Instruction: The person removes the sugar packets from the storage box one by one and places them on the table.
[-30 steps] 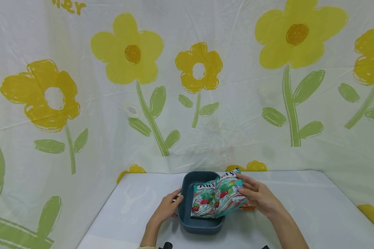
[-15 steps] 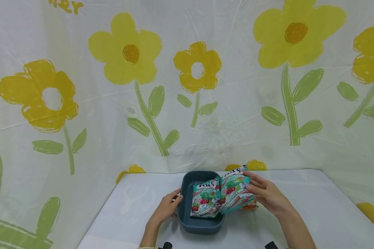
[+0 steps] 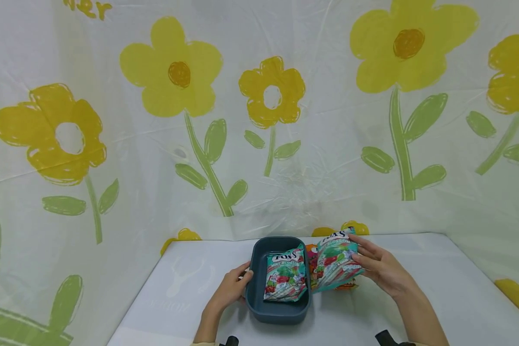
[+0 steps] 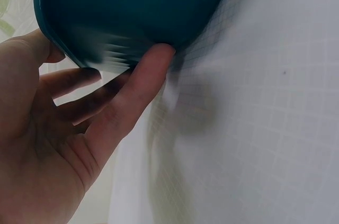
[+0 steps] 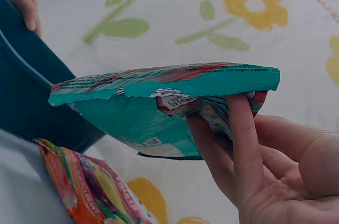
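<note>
A dark teal plastic bin (image 3: 278, 315) stands on the table, with a green-and-red bag of Fox's Mint Blossom candy (image 3: 285, 278) lying inside. At the bin's left side, my left hand (image 3: 234, 287) holds its wall; the left wrist view shows the thumb (image 4: 139, 89) on the outside and other fingers partly behind the bin. To the right of the bin, my right hand (image 3: 387, 269) holds a second Fox's Mint Blossom bag (image 3: 337, 261) by its right edge, tilted above the table. Seen from the right wrist, the fingers (image 5: 244, 152) lie against this bag's underside.
An orange packet (image 5: 90, 187) with fruit pictures lies on the table right of the bin, partly hidden by the held bag. The white table (image 3: 168, 312) backs onto a curtain (image 3: 320, 202) printed with yellow flowers.
My right hand has carried the second candy bag rightward, from over the bin to beside it. More of the orange packet now shows. My left hand has stayed at the bin.
</note>
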Available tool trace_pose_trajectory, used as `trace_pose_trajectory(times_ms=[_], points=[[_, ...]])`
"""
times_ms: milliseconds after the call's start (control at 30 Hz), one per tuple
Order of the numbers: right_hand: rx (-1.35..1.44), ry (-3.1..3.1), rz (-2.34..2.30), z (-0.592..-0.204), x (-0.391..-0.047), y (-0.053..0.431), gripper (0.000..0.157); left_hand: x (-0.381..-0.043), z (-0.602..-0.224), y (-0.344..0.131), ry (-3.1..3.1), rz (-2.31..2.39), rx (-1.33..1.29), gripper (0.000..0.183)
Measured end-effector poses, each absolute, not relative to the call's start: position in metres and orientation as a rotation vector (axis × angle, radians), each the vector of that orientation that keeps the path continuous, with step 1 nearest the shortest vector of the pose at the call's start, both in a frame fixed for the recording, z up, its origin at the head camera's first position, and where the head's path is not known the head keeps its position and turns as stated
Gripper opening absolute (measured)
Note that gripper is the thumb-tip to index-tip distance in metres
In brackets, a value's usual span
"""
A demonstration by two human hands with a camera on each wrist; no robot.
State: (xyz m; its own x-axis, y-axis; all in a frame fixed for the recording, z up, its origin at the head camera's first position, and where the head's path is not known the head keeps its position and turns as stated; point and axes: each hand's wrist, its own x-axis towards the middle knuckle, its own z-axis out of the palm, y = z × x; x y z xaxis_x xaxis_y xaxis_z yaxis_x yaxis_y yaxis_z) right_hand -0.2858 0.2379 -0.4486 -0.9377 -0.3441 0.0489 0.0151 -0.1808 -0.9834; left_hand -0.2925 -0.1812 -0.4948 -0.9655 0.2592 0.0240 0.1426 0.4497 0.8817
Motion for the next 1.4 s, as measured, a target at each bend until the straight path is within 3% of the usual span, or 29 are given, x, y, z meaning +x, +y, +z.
trace_pose_trajectory(times_ms=[567, 1033, 1400], points=[[-0.248, 1.843, -2.242, -0.455, -0.284, 0.261, 0.062, -0.293, -0.495, -0.180, 2.576, 1.550, 0.353, 0.053], [-0.363, 1.687, -2.330, -0.463, -0.283, 0.282, 0.059, -0.293, -0.494, -0.181, 2.566, 1.565, 0.378, 0.052], [-0.292, 1.605, -2.373, -0.466, -0.282, 0.291, 0.060, -0.296, -0.500, -0.182, 2.562, 1.573, 0.376, 0.051]])
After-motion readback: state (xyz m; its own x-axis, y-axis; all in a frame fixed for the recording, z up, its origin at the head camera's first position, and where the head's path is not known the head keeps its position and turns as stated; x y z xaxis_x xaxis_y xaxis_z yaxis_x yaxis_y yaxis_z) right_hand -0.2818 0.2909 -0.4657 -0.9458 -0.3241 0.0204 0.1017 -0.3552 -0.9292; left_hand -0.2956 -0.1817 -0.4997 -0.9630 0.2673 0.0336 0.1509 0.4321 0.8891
